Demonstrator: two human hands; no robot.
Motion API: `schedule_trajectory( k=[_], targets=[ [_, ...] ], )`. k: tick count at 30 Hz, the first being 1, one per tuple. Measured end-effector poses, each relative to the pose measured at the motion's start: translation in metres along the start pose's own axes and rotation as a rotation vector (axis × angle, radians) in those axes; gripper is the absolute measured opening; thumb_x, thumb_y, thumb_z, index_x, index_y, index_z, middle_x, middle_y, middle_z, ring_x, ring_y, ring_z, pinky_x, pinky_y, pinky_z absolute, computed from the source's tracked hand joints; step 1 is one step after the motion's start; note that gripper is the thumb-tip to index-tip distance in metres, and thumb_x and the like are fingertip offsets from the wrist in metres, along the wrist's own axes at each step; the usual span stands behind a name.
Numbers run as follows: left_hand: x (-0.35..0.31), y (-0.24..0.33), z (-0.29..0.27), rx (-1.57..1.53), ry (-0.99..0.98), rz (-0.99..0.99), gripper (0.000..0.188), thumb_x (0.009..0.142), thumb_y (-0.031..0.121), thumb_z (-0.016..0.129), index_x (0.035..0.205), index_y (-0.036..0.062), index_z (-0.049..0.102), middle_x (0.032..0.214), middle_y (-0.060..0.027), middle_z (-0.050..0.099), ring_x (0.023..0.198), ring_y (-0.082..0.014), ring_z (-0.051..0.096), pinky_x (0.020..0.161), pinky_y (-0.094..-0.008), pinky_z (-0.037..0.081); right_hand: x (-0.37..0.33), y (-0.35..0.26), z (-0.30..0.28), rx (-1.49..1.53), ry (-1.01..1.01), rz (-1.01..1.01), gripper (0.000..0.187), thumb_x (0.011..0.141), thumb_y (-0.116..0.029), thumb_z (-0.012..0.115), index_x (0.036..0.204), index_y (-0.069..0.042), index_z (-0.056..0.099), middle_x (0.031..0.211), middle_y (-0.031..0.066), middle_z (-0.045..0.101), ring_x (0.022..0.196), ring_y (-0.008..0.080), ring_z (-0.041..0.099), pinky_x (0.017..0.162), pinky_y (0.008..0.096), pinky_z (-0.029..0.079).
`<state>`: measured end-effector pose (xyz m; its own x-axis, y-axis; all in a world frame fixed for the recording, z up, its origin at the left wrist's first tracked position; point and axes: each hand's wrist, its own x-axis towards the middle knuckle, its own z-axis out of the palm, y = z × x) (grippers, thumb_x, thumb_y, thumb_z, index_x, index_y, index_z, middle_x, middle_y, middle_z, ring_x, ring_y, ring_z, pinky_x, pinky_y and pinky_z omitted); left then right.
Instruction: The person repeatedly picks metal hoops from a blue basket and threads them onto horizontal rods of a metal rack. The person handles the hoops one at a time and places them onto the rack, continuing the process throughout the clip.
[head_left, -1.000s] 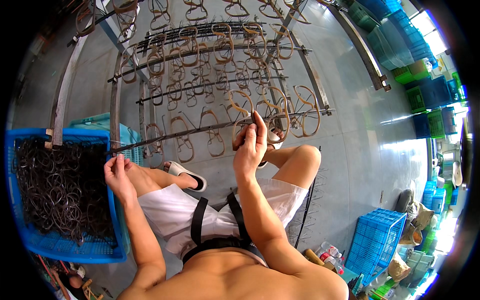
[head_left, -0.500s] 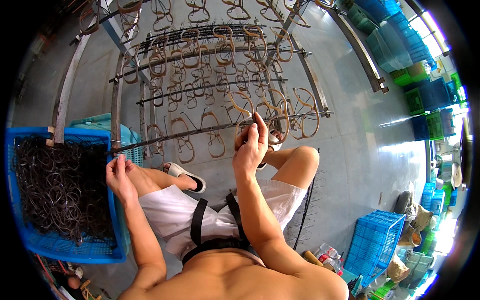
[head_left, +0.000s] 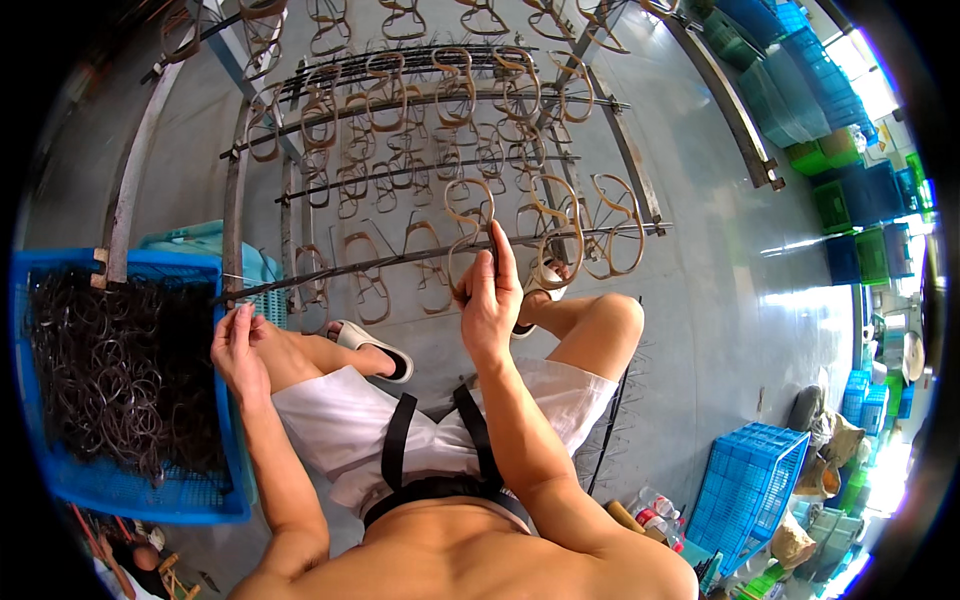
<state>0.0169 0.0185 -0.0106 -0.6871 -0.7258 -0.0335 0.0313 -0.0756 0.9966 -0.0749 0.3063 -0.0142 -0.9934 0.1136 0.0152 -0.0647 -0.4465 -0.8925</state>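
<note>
A dark rod (head_left: 385, 264) runs crosswise in front of me, with several tan eyeglass frames (head_left: 578, 215) hanging along it. My right hand (head_left: 490, 305) is closed on another eyeglass frame (head_left: 449, 198), its thumb and forefinger pinching it at the rod. Part of that frame is hidden behind my fingers. Just below the rod's left end, my left hand (head_left: 240, 350) is closed in a pinch beside the blue basket. Whatever lies between its fingertips is too small to make out.
Dark, curly, thin pieces (head_left: 115, 370) fill the blue basket (head_left: 130, 510) at left. Farther off, a metal rack (head_left: 232, 195) carries more rods of eyeglass frames. A blue crate (head_left: 755, 490) and bottles (head_left: 658, 510) stand at lower right; stacked bins (head_left: 860, 205) line the right side.
My right hand has shifted slightly left along the rod, and the eyeglass frame it pinches has moved left with it. My left hand has hardly moved.
</note>
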Motion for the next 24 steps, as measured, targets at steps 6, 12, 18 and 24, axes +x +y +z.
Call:
schedule_trajectory(
  k=[6,12,18,24],
  targets=[
    [0.002,-0.002,-0.006,0.020,-0.030,-0.002,0.020,0.085,0.019,0.066,0.094,0.0010,0.064,0.087,-0.0046,0.066,0.071,-0.0096,0.061,0.062,-0.0203,0.046,-0.005,-0.003,0.005,-0.362,0.020,-0.083,0.041,0.096,-0.007,0.044,0.137,-0.005,0.039,0.067,-0.0048,0.041,0.054,0.0026,0.034,0.048,0.0185,0.033],
    [0.000,0.002,-0.006,0.042,-0.023,-0.016,0.020,0.086,0.018,0.066,0.096,0.0008,0.064,0.088,-0.0049,0.066,0.071,-0.0102,0.061,0.063,-0.0207,0.047,-0.002,-0.005,0.005,-0.304,0.061,-0.083,0.040,0.096,-0.007,0.044,0.136,-0.004,0.040,0.067,-0.0043,0.041,0.055,0.0027,0.035,0.048,0.0184,0.035],
    [0.003,0.004,-0.013,0.093,-0.065,-0.018,0.026,0.087,0.019,0.064,0.105,0.0004,0.060,0.095,-0.0059,0.064,0.080,-0.0108,0.061,0.065,-0.0220,0.048,0.004,-0.003,-0.006,-0.310,0.045,-0.116,0.043,0.096,-0.008,0.043,0.138,-0.006,0.034,0.068,-0.0031,0.042,0.052,0.0037,0.036,0.045,0.0195,0.034],
    [0.053,-0.011,-0.158,0.900,0.239,0.239,0.040,0.086,0.025,0.063,0.115,-0.0015,0.054,0.103,-0.0139,0.063,0.093,-0.0229,0.060,0.082,-0.0310,0.048,-0.019,-0.023,-0.011,-0.791,0.115,-0.268,0.052,0.090,-0.006,0.054,0.137,-0.004,0.033,0.087,0.0064,0.048,0.081,0.0158,0.046,0.071,0.0269,0.042]
  ],
)
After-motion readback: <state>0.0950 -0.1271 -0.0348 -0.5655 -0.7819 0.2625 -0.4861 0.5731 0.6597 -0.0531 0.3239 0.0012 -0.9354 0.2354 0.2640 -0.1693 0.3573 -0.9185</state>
